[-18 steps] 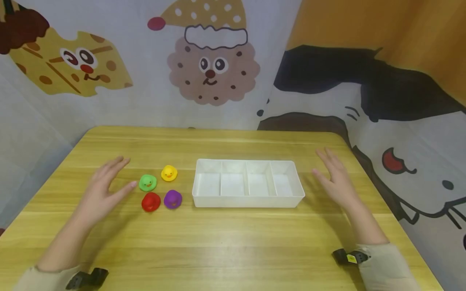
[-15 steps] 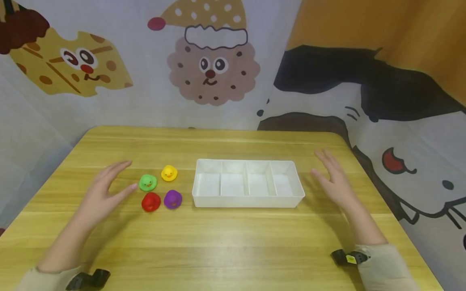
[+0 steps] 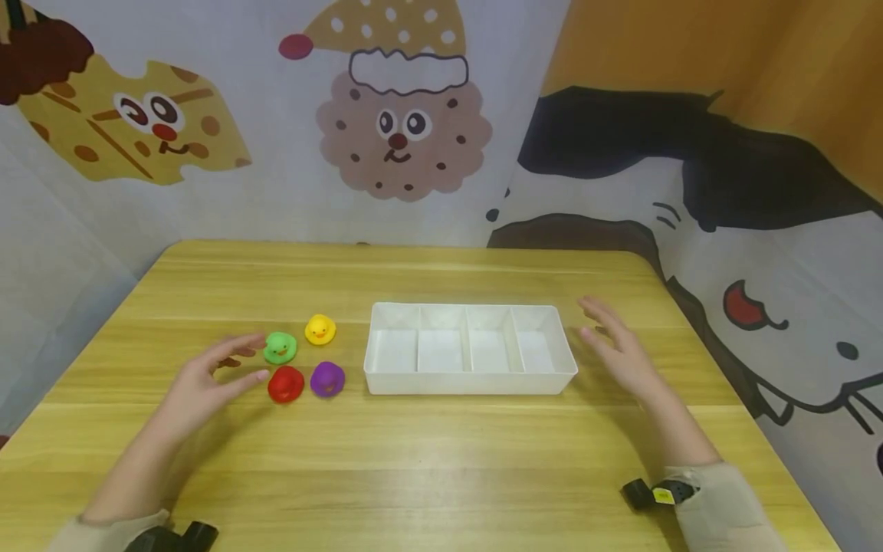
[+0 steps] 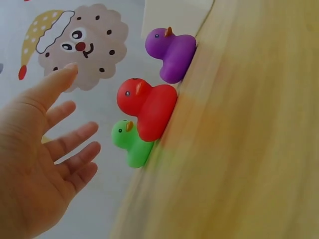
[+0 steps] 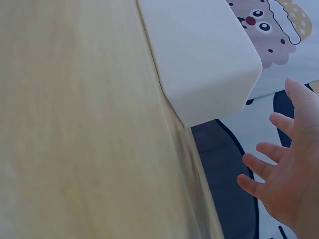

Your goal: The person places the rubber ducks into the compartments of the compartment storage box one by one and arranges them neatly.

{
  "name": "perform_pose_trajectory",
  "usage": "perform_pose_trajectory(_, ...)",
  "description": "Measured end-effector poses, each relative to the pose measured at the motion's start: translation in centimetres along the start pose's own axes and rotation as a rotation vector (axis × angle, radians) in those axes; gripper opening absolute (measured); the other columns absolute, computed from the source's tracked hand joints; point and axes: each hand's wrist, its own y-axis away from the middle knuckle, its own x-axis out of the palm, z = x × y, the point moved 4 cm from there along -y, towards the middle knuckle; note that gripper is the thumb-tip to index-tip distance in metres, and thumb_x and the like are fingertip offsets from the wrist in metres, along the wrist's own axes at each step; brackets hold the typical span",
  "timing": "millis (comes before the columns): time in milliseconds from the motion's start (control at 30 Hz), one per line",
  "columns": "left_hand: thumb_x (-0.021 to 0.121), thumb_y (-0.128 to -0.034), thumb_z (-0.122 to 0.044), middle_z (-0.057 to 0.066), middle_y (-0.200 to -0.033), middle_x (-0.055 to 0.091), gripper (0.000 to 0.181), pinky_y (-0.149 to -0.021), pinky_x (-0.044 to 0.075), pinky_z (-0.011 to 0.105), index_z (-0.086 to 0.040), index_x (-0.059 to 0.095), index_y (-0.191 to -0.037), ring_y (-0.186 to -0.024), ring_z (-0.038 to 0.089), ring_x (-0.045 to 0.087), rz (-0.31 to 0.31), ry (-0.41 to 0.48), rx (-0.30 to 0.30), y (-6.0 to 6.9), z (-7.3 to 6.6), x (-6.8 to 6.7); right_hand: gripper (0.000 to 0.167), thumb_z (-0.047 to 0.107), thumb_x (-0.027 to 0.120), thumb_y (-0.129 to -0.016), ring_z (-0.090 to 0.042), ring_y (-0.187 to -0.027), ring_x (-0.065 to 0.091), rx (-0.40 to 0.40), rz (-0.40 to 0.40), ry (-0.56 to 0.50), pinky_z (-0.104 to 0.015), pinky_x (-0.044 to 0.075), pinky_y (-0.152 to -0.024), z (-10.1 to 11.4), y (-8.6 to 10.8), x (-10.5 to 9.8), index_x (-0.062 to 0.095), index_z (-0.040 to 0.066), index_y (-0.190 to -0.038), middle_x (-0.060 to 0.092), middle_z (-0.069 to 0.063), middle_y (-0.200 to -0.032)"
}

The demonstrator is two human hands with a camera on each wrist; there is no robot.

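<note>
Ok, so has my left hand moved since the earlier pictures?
Yes. In the head view, your left hand has shifted down and rightward in the picture, closer to the red duck, which has stayed put.

Left hand and right hand well apart, palms turned inward, fingers loosely bent

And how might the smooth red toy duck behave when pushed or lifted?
The red duck would probably slide, not roll: its wide body rests on the wood-grain table. Smooth, rounded sides could slip; being small, it's likely light.
</note>
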Motion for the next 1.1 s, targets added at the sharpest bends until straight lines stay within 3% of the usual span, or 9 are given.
perform_pose_trajectory(233,0.074,-0.0842,-0.010,0.012,-0.115,0.064,0.041,-0.083,0.039,0.021,-0.004,0.062,-0.123,-0.101,0.011,0.054,0.059,0.049,-0.019,0.3,0.2,0.6,0.049,0.012,0.047,-0.101,-0.041,-0.130,0.036,0.035,0.044,-0.072,-0.059,0.031,-0.101,-0.5,0.0,0.7,0.033,0.007,-0.148,0.034,-0.018,-0.149)
perform_pose_trajectory(333,0.075,-0.0840,-0.012,0.012,-0.115,0.064,0.038,-0.082,0.040,0.022,-0.004,0.064,-0.119,-0.100,0.011,0.055,0.080,0.053,-0.037,0.5,0.4,0.8,0.047,0.012,0.046,-0.102,-0.041,-0.129,0.038,0.045,0.057,-0.082,-0.041,0.035,-0.104,-0.6,0.1,1.0,0.035,0.005,-0.147,0.037,-0.020,-0.147)
perform_pose_trajectory(433,0.075,-0.0841,-0.014,0.011,-0.117,0.064,0.037,-0.081,0.041,0.023,-0.005,0.065,-0.118,-0.100,0.011,0.054,0.100,0.054,-0.063,0.6,0.4,0.9,0.046,0.014,0.046,-0.102,-0.042,-0.128,0.039,0.049,0.067,-0.111,-0.021,0.036,-0.099,-0.7,0.1,1.3,0.036,0.002,-0.145,0.038,-0.022,-0.145)
perform_pose_trajectory(500,0.075,-0.0841,-0.015,0.010,-0.118,0.063,0.037,-0.080,0.041,0.023,-0.006,0.066,-0.119,-0.100,0.011,0.054,0.113,0.055,-0.077,0.6,0.5,1.0,0.046,0.013,0.046,-0.102,-0.042,-0.127,0.039,0.046,0.077,-0.149,-0.015,0.035,-0.095,-0.7,0.2,1.5,0.036,0.000,-0.145,0.037,-0.023,-0.145)
perform_pose_trajectory(567,0.075,-0.0841,-0.016,0.010,-0.120,0.063,0.038,-0.081,0.042,0.023,-0.006,0.065,-0.119,-0.100,0.012,0.054,0.127,0.056,-0.089,0.7,0.7,1.2,0.046,0.012,0.046,-0.102,-0.038,-0.128,0.040,0.042,0.089,-0.196,-0.014,0.035,-0.095,-0.8,0.3,1.7,0.036,-0.002,-0.144,0.037,-0.024,-0.145)
perform_pose_trajectory(800,0.075,-0.0847,-0.017,0.010,-0.122,0.061,0.037,-0.084,0.042,0.021,-0.008,0.067,-0.120,-0.104,0.006,0.055,0.152,0.067,-0.098,0.8,1.4,1.7,0.045,0.007,0.047,-0.100,-0.006,-0.118,0.050,0.019,0.113,-0.311,-0.018,0.039,-0.095,-1.2,0.5,2.4,0.036,-0.003,-0.143,0.043,-0.024,-0.140)
perform_pose_trajectory(1100,0.075,-0.0830,-0.008,0.006,-0.112,0.064,0.031,-0.081,0.046,0.021,-0.007,0.070,-0.114,-0.099,0.007,0.057,0.144,0.112,-0.027,0.7,1.8,2.2,0.046,0.007,0.049,-0.100,-0.003,-0.117,0.048,0.037,0.108,-0.296,-0.015,0.037,-0.095,-1.6,0.6,2.6,0.038,-0.003,-0.143,0.041,-0.029,-0.139)
